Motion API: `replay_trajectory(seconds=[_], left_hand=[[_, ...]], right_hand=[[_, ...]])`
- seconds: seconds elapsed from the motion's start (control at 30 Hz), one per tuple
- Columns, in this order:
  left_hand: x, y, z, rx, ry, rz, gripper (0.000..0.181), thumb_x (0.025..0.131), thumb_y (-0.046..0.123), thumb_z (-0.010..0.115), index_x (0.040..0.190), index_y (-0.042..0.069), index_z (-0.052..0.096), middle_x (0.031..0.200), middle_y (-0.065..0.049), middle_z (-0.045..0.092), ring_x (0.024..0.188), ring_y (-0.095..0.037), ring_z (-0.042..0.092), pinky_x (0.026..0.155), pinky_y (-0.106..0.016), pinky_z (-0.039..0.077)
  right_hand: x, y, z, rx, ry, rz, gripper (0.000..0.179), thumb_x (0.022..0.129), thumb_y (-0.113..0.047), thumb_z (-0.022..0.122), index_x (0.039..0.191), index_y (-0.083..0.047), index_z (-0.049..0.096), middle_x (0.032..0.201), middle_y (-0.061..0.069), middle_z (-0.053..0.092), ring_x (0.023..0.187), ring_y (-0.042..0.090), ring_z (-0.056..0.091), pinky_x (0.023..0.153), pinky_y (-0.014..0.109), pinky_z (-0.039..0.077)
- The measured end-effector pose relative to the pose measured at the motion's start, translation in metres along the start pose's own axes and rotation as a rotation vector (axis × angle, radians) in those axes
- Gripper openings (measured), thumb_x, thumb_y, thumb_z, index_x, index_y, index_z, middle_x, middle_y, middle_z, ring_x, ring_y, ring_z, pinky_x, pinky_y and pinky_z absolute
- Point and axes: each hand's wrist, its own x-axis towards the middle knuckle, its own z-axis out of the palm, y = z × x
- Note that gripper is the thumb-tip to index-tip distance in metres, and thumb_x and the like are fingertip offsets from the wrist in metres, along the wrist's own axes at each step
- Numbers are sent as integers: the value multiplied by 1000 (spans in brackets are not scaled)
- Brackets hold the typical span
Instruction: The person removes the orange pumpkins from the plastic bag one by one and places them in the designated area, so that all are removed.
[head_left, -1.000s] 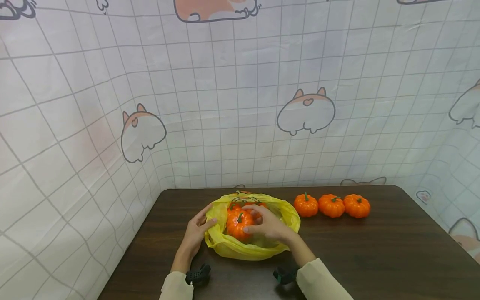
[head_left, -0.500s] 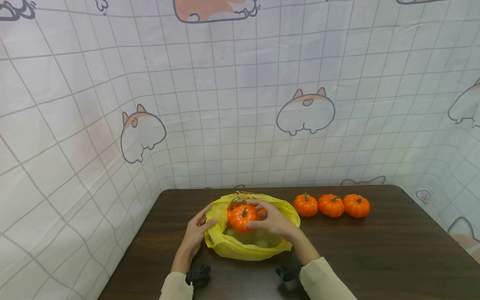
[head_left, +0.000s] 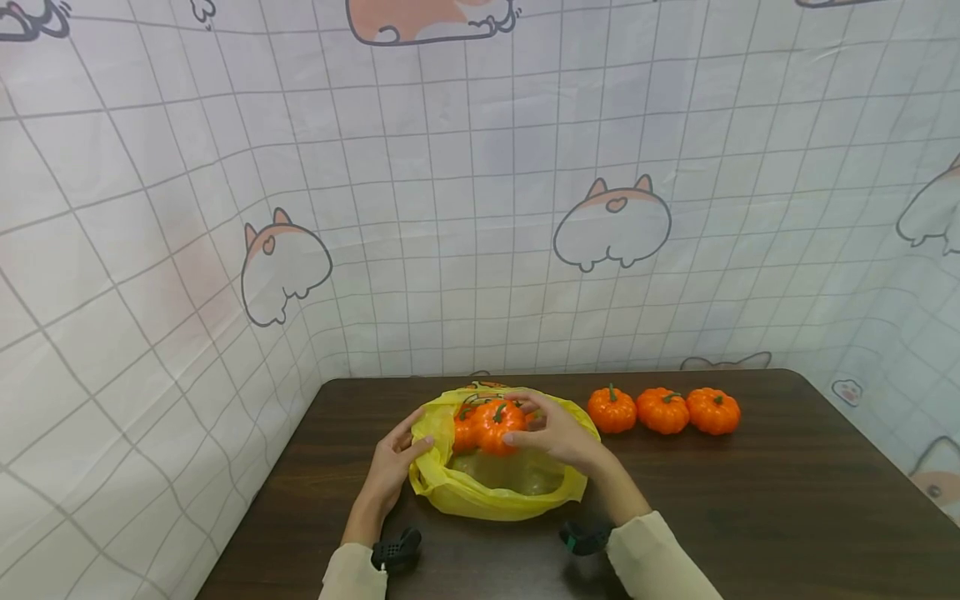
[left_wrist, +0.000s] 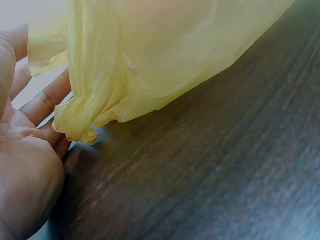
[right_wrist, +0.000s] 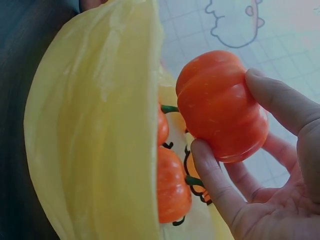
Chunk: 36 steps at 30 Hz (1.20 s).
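A yellow plastic bag [head_left: 487,505] stands with its mouth spread wide on the dark wooden table. At its left rim my left hand [head_left: 392,462] holds the plastic, the thumb lying over the edge. In the left wrist view, fingers [left_wrist: 44,102] reach behind a bunched part of the bag. Over the bag's mouth, my right hand [head_left: 558,435] holds a small orange toy pumpkin [head_left: 495,427] between thumb and fingers. The right wrist view shows this pumpkin [right_wrist: 220,107] raised beside the rim. More pumpkins [right_wrist: 172,185] with green stems lie inside the bag, partly hidden.
Three orange pumpkins, the left one [head_left: 612,410], the middle one [head_left: 663,412] and the right one [head_left: 713,412], sit in a row to the right of the bag. A white gridded cloth [head_left: 450,250] with cartoon animals hangs behind the table [head_left: 750,500].
My right hand has lifted the pumpkin from within the bag and carried it slightly up and to the right. My left hand stays at the rim.
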Motion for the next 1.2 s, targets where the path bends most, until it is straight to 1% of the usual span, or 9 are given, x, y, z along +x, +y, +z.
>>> replay_trajectory(seconds=[0.1,0.27,0.43,0.63,0.8,0.9,1.03,1.2], left_hand=[[0,0,0,-3,1,0,62,95,32,74,152,32,51,164,-8,38,149,-31,39,120,-55,36],[0,0,0,-5,-2,5,63,95,32,74,152,31,50,165,-8,36,152,-32,35,122,-56,33],[0,1,0,1,-2,5,63,95,33,74,153,31,50,166,-8,34,153,-34,33,122,-56,32],[0,0,1,21,-3,16,64,96,31,73,155,27,47,168,-10,30,153,-39,30,121,-60,31],[0,0,0,10,1,3,64,95,33,74,153,30,49,167,-9,33,152,-37,33,121,-59,32],[0,0,-1,4,0,-6,64,94,35,74,153,31,49,167,-8,33,152,-36,33,121,-58,32],[0,0,-1,10,-4,-3,64,95,36,74,154,32,48,169,-8,28,154,-38,29,122,-60,29],[1,-1,-1,9,-15,0,65,95,36,74,154,31,48,169,-6,27,154,-37,27,123,-60,28]], right_hand=[[-1,0,-3,-3,-2,-6,68,91,-34,79,151,-19,49,141,21,49,118,37,58,89,49,56],[-4,-3,-7,11,21,5,65,90,-35,80,148,-26,52,140,16,51,119,35,60,91,53,56],[-8,-6,-11,29,43,16,64,87,-36,83,144,-31,54,139,15,52,120,36,60,95,55,55],[-16,-6,-22,-4,79,9,63,90,-36,80,146,-30,53,141,17,48,124,40,56,93,51,56],[-26,-4,-32,-14,98,14,66,90,-37,80,148,-30,50,145,17,44,126,40,52,89,45,56],[-33,-1,-39,-19,113,11,66,90,-37,79,148,-29,50,145,18,42,124,39,52,89,46,56],[-43,3,-46,-30,123,5,67,91,-37,78,150,-28,48,145,18,43,122,37,55,90,50,55],[-56,7,-54,-27,155,13,67,92,-36,78,150,-25,48,144,19,42,123,38,55,87,41,54]])
